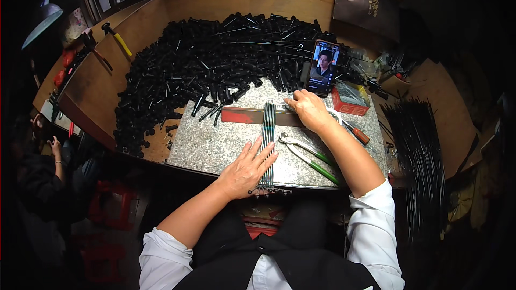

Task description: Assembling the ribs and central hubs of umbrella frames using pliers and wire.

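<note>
Several thin dark rods lie side by side across a long red-brown bar on a speckled stone slab. Their near ends, tipped with small black knobs, stick out past the slab's front edge. My left hand lies flat with fingers stretched over the near part of the rods. Right of the rods' far ends, my right hand bends its fingers together above the bar; whatever they pinch is too small to make out. Between my forearms lie green-handled pincers. A red-handled screwdriver lies beside my right forearm.
A big heap of black tubular parts fills the wooden-walled bench behind the slab. A phone stands upright near a red box. Long black rods hang over the right edge. A yellow-handled tool hangs on the left wall. Another person's hand shows far left.
</note>
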A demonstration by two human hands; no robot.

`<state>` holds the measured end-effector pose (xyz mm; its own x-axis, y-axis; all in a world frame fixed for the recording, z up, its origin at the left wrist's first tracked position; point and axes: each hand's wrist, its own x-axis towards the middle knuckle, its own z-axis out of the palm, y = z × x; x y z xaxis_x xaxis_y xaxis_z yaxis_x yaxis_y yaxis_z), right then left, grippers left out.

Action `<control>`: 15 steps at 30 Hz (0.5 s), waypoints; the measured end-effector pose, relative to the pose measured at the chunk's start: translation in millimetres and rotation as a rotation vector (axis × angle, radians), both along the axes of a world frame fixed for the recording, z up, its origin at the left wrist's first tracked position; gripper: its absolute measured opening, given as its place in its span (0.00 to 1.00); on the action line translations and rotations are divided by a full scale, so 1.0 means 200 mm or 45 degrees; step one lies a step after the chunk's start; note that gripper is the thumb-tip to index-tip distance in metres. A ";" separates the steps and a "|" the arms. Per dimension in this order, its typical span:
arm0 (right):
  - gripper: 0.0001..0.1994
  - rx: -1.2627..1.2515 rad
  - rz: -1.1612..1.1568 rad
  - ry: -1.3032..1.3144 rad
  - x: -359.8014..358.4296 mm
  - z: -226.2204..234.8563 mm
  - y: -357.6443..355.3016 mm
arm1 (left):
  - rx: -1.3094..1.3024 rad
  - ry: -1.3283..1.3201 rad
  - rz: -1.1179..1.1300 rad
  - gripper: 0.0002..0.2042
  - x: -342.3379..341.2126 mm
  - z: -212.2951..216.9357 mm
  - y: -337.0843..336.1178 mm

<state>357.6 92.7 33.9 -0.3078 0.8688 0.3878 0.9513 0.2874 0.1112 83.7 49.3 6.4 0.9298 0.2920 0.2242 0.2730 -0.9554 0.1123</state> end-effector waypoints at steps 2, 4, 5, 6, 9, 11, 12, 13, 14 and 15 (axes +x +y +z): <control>0.14 0.007 0.000 -0.010 0.01 0.00 0.01 | -0.006 -0.004 -0.005 0.43 0.00 0.01 0.00; 0.14 0.015 0.001 -0.020 0.01 0.00 0.01 | -0.009 0.005 0.002 0.42 0.00 0.02 -0.01; 0.14 0.018 -0.008 -0.033 0.01 0.00 0.01 | -0.009 0.005 0.003 0.42 0.00 0.02 -0.01; 0.14 0.022 -0.017 -0.046 0.00 0.00 0.00 | -0.013 0.008 0.002 0.42 0.00 0.02 0.00; 0.14 0.026 -0.019 -0.046 0.01 -0.02 0.00 | -0.011 0.007 -0.001 0.43 0.00 0.01 0.00; 0.15 0.011 -0.018 -0.018 0.00 -0.02 0.01 | -0.005 0.003 -0.003 0.43 0.00 0.00 0.00; 0.15 -0.004 -0.017 0.010 0.00 -0.02 0.01 | -0.009 0.004 -0.005 0.43 0.00 0.01 0.00; 0.15 -0.004 -0.017 0.010 -0.01 -0.02 0.01 | -0.012 0.005 -0.008 0.43 0.00 0.01 0.00; 0.16 -0.028 -0.016 0.017 -0.02 -0.02 0.00 | -0.012 0.005 -0.007 0.43 0.00 0.01 0.00; 0.18 -0.052 -0.014 0.024 -0.02 -0.01 0.00 | -0.015 0.002 -0.008 0.43 0.00 0.01 0.00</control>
<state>352.8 93.6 31.3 -0.2913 0.8873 0.3576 0.9562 0.2808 0.0820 83.6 49.1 8.4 0.9319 0.2888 0.2195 0.2672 -0.9558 0.1230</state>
